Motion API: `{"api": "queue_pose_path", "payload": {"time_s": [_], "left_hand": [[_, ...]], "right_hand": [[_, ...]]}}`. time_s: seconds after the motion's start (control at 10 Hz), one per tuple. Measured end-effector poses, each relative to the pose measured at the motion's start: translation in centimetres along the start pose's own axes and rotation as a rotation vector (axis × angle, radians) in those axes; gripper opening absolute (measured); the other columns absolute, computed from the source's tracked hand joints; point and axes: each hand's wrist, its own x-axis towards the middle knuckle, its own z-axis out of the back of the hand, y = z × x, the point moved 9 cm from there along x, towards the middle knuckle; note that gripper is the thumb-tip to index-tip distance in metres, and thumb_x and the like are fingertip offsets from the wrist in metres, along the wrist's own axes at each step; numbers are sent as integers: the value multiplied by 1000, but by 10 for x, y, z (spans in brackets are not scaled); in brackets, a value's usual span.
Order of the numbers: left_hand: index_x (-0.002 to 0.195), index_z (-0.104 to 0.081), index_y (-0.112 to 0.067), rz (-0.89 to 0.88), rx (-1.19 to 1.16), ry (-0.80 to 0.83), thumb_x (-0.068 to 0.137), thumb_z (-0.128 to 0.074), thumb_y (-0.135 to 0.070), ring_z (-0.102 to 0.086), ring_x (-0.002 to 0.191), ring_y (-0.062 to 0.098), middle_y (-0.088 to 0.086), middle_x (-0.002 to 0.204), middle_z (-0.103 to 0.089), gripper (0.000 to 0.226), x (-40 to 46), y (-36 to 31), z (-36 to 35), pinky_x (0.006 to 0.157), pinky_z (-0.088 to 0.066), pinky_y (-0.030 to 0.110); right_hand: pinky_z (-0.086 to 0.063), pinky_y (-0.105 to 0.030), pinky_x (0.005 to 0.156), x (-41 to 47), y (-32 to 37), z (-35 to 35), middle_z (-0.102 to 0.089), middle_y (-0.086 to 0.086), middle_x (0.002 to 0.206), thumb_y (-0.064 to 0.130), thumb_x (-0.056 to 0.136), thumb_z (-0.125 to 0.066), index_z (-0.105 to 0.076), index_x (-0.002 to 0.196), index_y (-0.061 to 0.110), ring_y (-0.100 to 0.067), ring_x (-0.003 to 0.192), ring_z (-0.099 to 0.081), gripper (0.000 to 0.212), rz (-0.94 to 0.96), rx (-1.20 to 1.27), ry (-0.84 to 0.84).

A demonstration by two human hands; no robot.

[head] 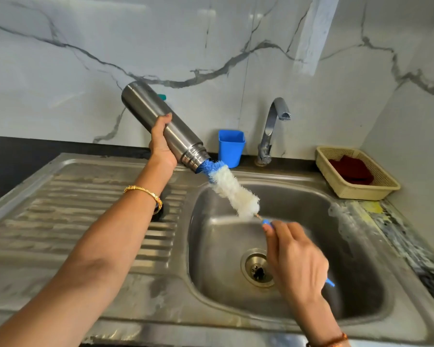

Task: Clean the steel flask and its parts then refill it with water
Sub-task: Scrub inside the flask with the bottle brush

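Note:
My left hand [161, 144] grips the steel flask [158, 118] round its middle and holds it tilted above the sink, its open mouth pointing down to the right. A bottle brush [232, 190] with white and blue bristles has its blue tip inside the flask's mouth. My right hand [295, 261] grips the brush's blue handle over the sink basin [348, 234]. The flask's lid and other parts are not visible.
A steel tap [273, 123] stands behind the basin, with a blue plastic cup [231, 147] to its left. A cream basket [356, 174] holding a dark red cloth sits at the right. The ribbed drainboard [85, 209] lies to the left. A teal object [163, 96] peeks from behind the flask.

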Motion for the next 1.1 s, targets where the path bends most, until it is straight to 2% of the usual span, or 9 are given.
{"api": "queue_pose_path", "payload": {"time_s": [0.1, 0.3, 0.5, 0.6, 0.7, 0.8, 0.9, 1.0, 1.1], "left_hand": [[98, -57, -10, 0, 27, 24, 69, -72, -29, -61, 71, 21, 4, 81, -58, 38, 2, -4, -3, 65, -55, 33], [97, -54, -11, -28, 88, 87, 79, -66, -27, -60, 62, 17, 2, 74, -56, 27, -2, -9, -14, 58, -53, 27], [100, -52, -9, -27, 0, 145, 81, -63, -29, -59, 65, 19, 3, 74, -56, 29, -3, -3, -34, 64, -54, 29], [98, -54, -9, -38, -78, 107, 77, -65, -33, -60, 65, 20, 3, 72, -58, 33, -1, 5, -31, 63, -53, 30], [114, -56, -8, -55, -95, 41, 68, -71, -36, -63, 73, 22, 4, 82, -61, 56, 4, 11, -20, 66, -53, 32], [114, -56, -10, -76, -93, 1, 72, -70, -34, -63, 80, 23, 5, 90, -61, 51, 11, 9, -16, 70, -54, 33], [105, -59, -10, -98, -131, -8, 67, -73, -34, -64, 82, 24, 6, 91, -63, 47, 14, -4, -17, 78, -55, 36], [97, -61, -10, -102, -83, 19, 61, -76, -31, -64, 78, 25, 5, 83, -63, 45, 16, -12, -20, 79, -55, 38], [90, -61, -11, -126, -24, 60, 57, -76, -29, -61, 71, 22, 3, 77, -60, 41, 11, -18, -23, 74, -55, 35]], "right_hand": [[-27, -23, 39, -7, -6, -17, -57, -3, 53, 42, 95, -37, -62, 61, 18, -27, 44, -56, 49, -126, 142, 137], [-11, -10, 31, -29, -26, -65, -22, 7, 41, 33, 91, -50, -48, 56, 14, -2, 30, -15, 39, -820, 1236, 836], [-8, -8, 30, -53, -18, -72, -22, 10, 39, 41, 74, -46, -46, 47, 19, 1, 26, -15, 35, -1027, 1525, 1115], [-9, -8, 29, -58, -18, -75, -23, 10, 38, 41, 83, -43, -46, 45, 18, 0, 26, -14, 44, -1123, 1554, 1107], [-19, -15, 30, -40, -46, -68, -31, 9, 39, 40, 96, -42, -53, 56, 15, -4, 30, -28, 49, -917, 1143, 791], [-34, -25, 44, -7, -59, -23, -53, 7, 51, 42, 92, -50, -63, 86, 19, -20, 52, -57, 28, -369, 338, 267], [-32, -23, 31, -11, -45, -11, -60, 0, 54, 29, 87, -47, -70, 87, 15, -26, 36, -53, 27, -140, 114, 52], [-33, -20, 36, -15, -46, -33, -53, 4, 46, 18, 90, -50, -71, 81, 15, -20, 35, -47, 23, -242, 438, 178], [-17, -8, 34, -45, -30, -81, -25, 7, 43, 17, 96, -45, -60, 72, 13, -3, 30, -21, 28, -880, 1368, 809]]}}
